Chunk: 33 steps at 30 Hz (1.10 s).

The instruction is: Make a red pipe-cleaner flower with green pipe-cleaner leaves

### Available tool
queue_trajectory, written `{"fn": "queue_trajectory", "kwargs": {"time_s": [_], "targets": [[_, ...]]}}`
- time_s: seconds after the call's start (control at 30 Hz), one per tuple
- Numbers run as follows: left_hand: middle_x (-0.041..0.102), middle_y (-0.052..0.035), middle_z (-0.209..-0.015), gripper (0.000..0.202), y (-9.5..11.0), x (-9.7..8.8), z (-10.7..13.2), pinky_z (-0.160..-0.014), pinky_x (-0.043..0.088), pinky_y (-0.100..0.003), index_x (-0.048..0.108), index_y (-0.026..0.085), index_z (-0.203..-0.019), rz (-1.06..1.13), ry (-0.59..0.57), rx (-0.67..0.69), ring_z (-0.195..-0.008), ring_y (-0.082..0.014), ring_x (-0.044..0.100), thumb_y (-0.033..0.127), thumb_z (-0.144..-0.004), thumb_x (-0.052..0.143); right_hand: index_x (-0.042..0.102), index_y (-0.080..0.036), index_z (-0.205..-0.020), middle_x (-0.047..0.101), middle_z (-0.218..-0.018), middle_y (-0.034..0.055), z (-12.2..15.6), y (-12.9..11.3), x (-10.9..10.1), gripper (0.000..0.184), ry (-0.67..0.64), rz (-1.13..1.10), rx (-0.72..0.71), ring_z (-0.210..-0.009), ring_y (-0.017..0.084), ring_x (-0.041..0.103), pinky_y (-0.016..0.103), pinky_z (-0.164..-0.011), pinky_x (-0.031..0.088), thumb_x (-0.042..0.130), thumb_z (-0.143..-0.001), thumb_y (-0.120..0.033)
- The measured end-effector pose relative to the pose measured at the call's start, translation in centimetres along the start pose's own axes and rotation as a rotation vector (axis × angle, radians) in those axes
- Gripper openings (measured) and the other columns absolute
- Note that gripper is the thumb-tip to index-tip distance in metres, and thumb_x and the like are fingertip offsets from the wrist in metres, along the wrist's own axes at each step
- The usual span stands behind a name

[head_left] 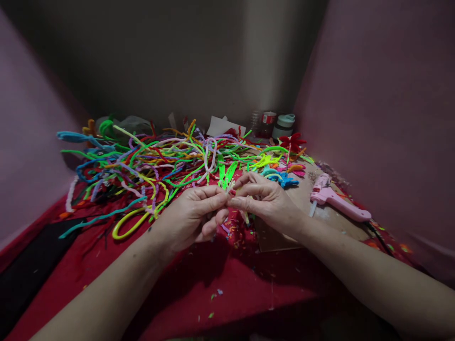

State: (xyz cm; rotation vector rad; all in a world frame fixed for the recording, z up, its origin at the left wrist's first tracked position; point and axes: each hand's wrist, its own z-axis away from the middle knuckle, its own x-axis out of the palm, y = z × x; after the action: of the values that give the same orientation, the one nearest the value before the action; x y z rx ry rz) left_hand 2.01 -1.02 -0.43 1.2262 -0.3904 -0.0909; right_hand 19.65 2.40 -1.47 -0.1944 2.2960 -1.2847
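Observation:
My left hand (199,210) is closed in a pinch, thumb against forefinger, on a small whitish pipe cleaner (230,186). My right hand (261,196) meets it fingertip to fingertip, its thumb and fingers closed on the same piece. Most of that piece is hidden behind the fingers. Just beyond the fingertips stand bright green pipe cleaner loops (227,173); whether they are joined to the held piece I cannot tell. A large tangle of coloured pipe cleaners (142,166) lies beyond my left hand.
A pink glue gun (337,201) lies on a cardboard sheet (280,237) to the right. Blue (284,179) and red (293,142) fuzzy flower shapes lie near it. At the back stand a lidded jar (284,127) and a red-labelled container (268,124). Fuzzy scraps dot the red cloth (192,293).

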Motion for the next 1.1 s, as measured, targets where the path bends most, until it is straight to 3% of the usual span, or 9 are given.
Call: {"fn": "queue_trajectory", "kwargs": {"time_s": [0.17,0.3,0.43,0.63,1.1], "targets": [[0.051,0.0053,-0.045,0.021,0.1,-0.1,-0.1,-0.026,0.024,-0.012,0.053,0.015,-0.066,-0.013,-0.036,0.004,-0.026,-0.0014,0.033,0.031,-0.079,0.058,0.068,-0.022,-0.07,0.052,-0.091,0.0032,0.2,-0.1,-0.1,0.007,-0.068,0.048,-0.117,-0.093,0.016,0.049,0.037,-0.091,0.037,0.065,-0.076,-0.025],[0.055,0.0041,-0.047,0.021,-0.1,0.4,0.0,-0.025,0.025,-0.012,0.055,0.015,-0.066,-0.07,0.018,0.035,-0.027,-0.003,0.039,0.031,-0.078,0.059,0.07,-0.021,-0.075,0.052,-0.087,0.0039,0.1,0.3,-0.1,0.01,-0.095,-0.022,-0.048,-0.088,0.016,0.049,0.036,-0.084,0.04,0.062,-0.079,-0.025],[0.055,0.0034,-0.046,0.022,-0.2,0.7,0.1,-0.025,0.027,-0.013,0.057,0.015,-0.067,-0.133,0.074,0.058,-0.029,-0.0048,0.041,0.035,-0.076,0.062,0.07,-0.021,-0.068,0.051,-0.08,0.0026,-0.1,0.6,-0.1,0.014,-0.083,-0.033,-0.001,-0.085,0.015,0.048,0.034,-0.081,0.04,0.062,-0.078,-0.026],[0.054,0.0015,-0.043,0.027,-0.3,0.7,0.2,-0.028,0.029,-0.015,0.058,0.014,-0.067,-0.229,0.076,0.083,-0.029,-0.0053,0.039,0.039,-0.077,0.058,0.07,-0.023,-0.069,0.053,-0.078,0.0019,-0.2,0.8,-0.1,0.022,-0.065,-0.062,0.046,-0.082,0.015,0.049,0.035,-0.08,0.04,0.062,-0.076,-0.041],[0.055,0.0013,-0.043,0.023,0.0,0.5,0.4,-0.026,0.026,-0.012,0.056,0.014,-0.066,-0.212,-0.045,-0.009,-0.025,-0.0042,0.041,0.032,-0.081,0.055,0.064,-0.019,-0.06,0.054,-0.071,0.0008,-0.3,1.0,0.0,0.025,-0.088,-0.119,0.093,-0.077,0.014,0.049,0.033,-0.08,0.039,0.061,-0.077,-0.038]]}}
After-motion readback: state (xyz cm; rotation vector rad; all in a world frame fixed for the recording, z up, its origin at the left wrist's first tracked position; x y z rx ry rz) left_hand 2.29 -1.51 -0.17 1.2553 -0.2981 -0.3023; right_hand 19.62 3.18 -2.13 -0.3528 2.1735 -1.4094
